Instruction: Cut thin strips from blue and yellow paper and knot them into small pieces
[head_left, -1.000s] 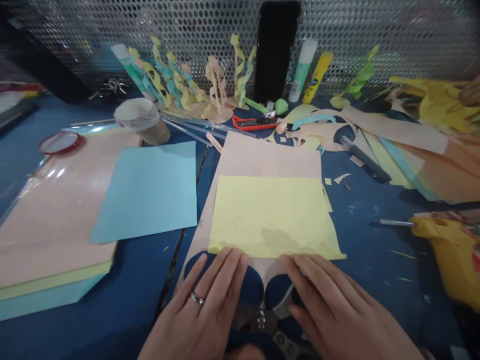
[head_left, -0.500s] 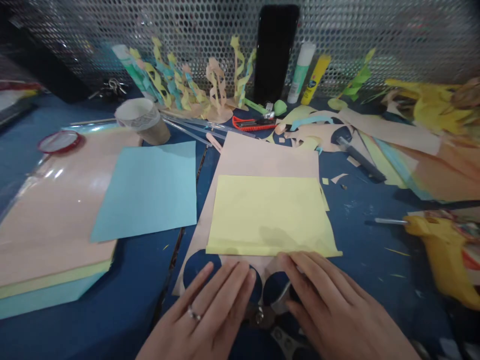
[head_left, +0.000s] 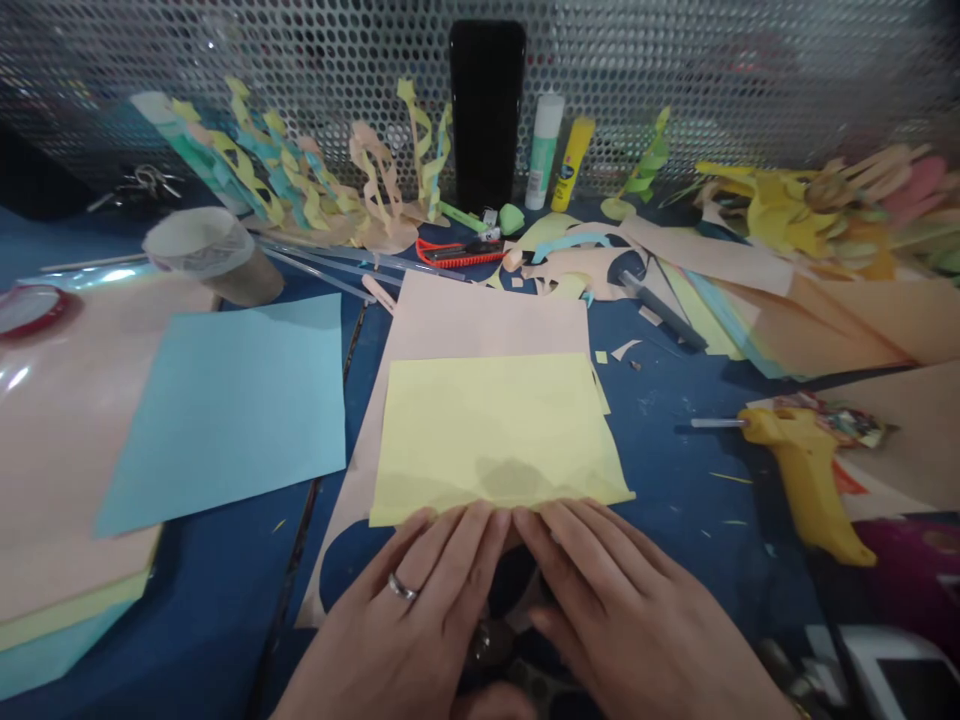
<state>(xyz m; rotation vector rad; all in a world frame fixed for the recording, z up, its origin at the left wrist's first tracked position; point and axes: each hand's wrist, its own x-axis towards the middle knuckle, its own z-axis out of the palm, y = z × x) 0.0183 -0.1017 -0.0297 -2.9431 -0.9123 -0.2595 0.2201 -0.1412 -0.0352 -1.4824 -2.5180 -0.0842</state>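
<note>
Yellow sheet (head_left: 491, 430) — matt paper; phone (head_left: 487, 115) — glossy black; ring (head_left: 402, 588) — shiny metal.

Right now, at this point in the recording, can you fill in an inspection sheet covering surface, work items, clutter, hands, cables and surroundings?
Surface: blue tabletop, crossed by a dark seam.
Work items: yellow sheet lying over a pink sheet; its near edge looks curled.
Clutter: paper scraps, a red cutter and a yellow glue gun.
Hands: left hand and right hand side by side, fingertips at the yellow sheet's near edge.
Cables: nothing seen.
Surroundings: perforated panel behind; black phone upright before it.
</note>
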